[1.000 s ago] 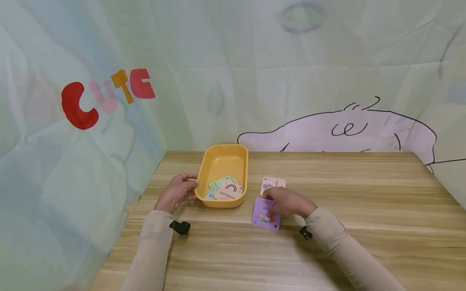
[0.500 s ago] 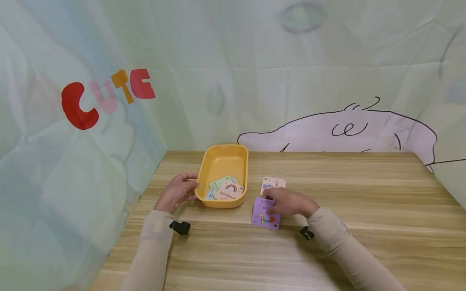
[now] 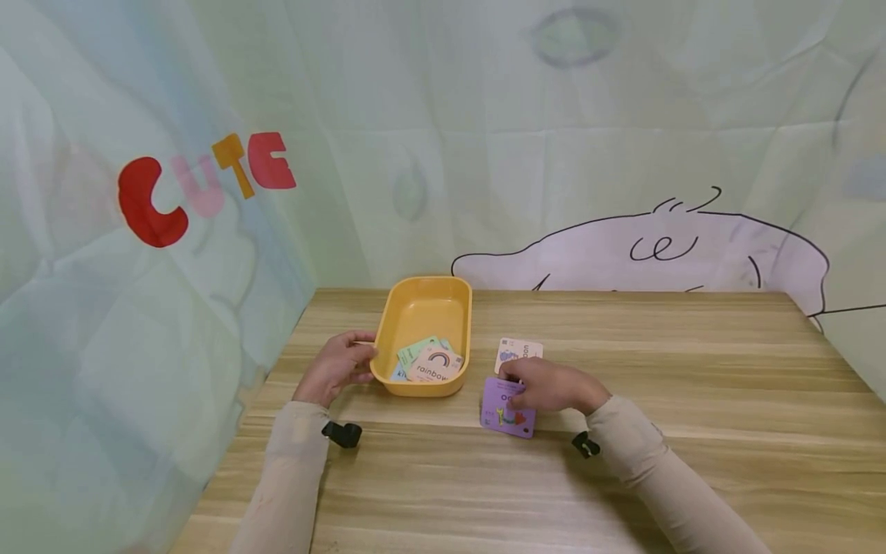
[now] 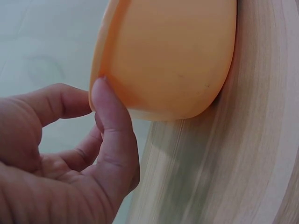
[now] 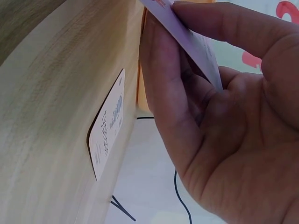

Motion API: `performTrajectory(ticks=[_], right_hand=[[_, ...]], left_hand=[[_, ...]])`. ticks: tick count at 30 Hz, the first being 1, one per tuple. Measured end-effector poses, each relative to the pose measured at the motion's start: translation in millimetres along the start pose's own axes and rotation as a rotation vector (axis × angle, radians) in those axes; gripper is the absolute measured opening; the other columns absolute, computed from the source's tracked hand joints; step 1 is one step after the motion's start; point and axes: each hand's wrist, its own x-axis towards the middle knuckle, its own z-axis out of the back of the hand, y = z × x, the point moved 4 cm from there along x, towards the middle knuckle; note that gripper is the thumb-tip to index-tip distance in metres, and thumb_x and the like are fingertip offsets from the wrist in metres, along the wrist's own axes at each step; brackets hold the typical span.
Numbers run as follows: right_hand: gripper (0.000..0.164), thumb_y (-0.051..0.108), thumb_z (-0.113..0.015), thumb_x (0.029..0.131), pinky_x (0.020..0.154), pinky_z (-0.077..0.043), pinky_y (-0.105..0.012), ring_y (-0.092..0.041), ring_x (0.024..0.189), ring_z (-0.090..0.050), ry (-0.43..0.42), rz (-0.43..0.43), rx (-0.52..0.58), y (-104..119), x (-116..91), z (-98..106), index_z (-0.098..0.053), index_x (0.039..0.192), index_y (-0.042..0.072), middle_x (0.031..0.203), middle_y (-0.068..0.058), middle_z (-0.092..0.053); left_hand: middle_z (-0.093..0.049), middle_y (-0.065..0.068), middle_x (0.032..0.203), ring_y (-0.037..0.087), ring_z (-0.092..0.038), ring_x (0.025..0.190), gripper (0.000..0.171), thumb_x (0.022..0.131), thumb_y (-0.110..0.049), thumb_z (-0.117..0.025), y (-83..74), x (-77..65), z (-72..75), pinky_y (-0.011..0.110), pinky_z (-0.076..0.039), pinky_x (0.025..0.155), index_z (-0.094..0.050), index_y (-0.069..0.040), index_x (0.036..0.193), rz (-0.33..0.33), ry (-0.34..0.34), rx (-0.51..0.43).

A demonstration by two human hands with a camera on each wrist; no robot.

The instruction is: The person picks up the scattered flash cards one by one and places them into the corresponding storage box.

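My left hand pinches the near left rim of a yellow plastic tray. Thumb and a finger lie on either side of that rim in the left wrist view, where the tray's outer wall shows. Inside the tray, several picture cards overlap, with a rainbow card on top. To the tray's right, my right hand holds a purple flashcard between thumb and fingers; its lettering is partly covered. A pale "typhoon" card lies flat on the table just beyond that hand, partly hidden by it in the head view.
The wood-grain table runs back to a fabric backdrop with a line-drawn figure. Another fabric side wall with the letters CUTE stands along the left edge. Black straps circle both wrists.
The purple card shifts and tilts very slightly in my right hand, and the right wrist has moved a little to the right. My left hand stays on the tray's rim.
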Motion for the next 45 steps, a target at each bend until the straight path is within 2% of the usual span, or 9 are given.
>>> performTrajectory(ticks=[9,15,28,34,45], right_hand=[[0.016,0.003,-0.072,0.086,0.067,-0.045,-0.027,-0.014,0.079,-0.051,0.003,0.018,0.026,-2,0,0,-0.059,0.095,0.008,0.084,0.001,-0.058],[0.016,0.001,-0.071,0.086,0.065,-0.049,-0.025,-0.012,0.076,-0.058,-0.003,0.038,0.047,1,-1,3,-0.058,0.094,0.006,0.084,0.0,-0.062],[0.016,0.0,-0.07,0.085,0.067,-0.048,-0.027,-0.015,0.08,-0.055,-0.088,0.058,0.077,4,4,16,-0.059,0.092,0.009,0.086,-0.002,-0.059],[0.013,0.0,-0.069,0.086,0.067,-0.049,-0.027,-0.014,0.078,-0.057,-0.11,0.081,0.142,12,5,21,-0.061,0.094,0.006,0.086,-0.003,-0.063],[0.01,0.005,-0.069,0.092,0.072,-0.052,-0.029,-0.018,0.086,-0.061,-0.171,0.031,0.285,18,16,28,-0.061,0.098,0.005,0.095,-0.007,-0.067]], left_hand=[[-0.061,0.014,0.114,0.016,-0.063,0.08,0.042,0.1,-0.011,-0.06,-1.9,-3.4,-0.4,0.025,-0.059,0.065,-0.052,-0.001,0.14,-0.01,0.007,-0.007],[-0.061,0.013,0.114,0.015,-0.063,0.081,0.041,0.1,-0.011,-0.06,-2.0,-3.4,-0.4,0.025,-0.059,0.065,-0.052,-0.002,0.14,-0.011,0.009,-0.008],[-0.061,0.015,0.118,0.018,-0.064,0.085,0.04,0.1,-0.011,-0.059,0.8,-0.8,0.3,0.026,-0.06,0.068,-0.053,-0.003,0.139,-0.01,-0.006,0.009],[-0.061,0.015,0.119,0.018,-0.064,0.085,0.04,0.101,-0.012,-0.06,1.4,0.0,-0.2,0.026,-0.06,0.069,-0.053,-0.003,0.139,-0.011,-0.003,0.006],[-0.06,0.016,0.121,0.018,-0.064,0.087,0.041,0.101,-0.012,-0.06,0.5,-1.0,0.1,0.027,-0.06,0.069,-0.052,-0.003,0.139,-0.006,0.002,0.006]])
